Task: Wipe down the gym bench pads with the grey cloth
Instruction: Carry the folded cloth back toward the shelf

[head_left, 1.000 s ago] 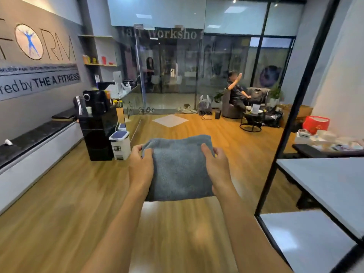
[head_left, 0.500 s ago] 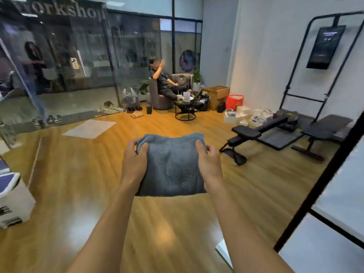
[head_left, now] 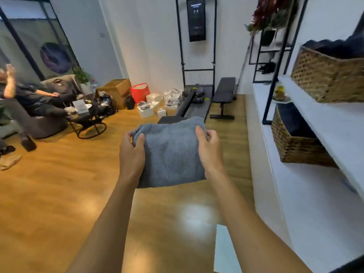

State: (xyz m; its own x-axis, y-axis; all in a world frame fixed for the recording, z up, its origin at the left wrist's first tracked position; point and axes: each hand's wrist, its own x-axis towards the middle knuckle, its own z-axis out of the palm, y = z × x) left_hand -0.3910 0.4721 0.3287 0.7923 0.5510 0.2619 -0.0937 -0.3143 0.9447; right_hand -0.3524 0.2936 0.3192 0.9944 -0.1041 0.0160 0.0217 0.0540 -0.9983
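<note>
Now, with the left hand [head_left: 131, 154] and right hand [head_left: 209, 149] both clasping the folded grey cloth [head_left: 171, 152], carry it flat toward the gym bench pads [head_left: 225, 89] well ahead.

No writing can be read here. The dark screen [head_left: 196, 18] on the far wall carries a few pale lines and marks near its top, too small and blurred to make out. A white card [head_left: 80, 107] on the round side table [head_left: 88, 120] shows no legible print. The white boxes [head_left: 151, 104] on the floor by the red bag [head_left: 140, 92] bear only faint, unreadable marks
</note>
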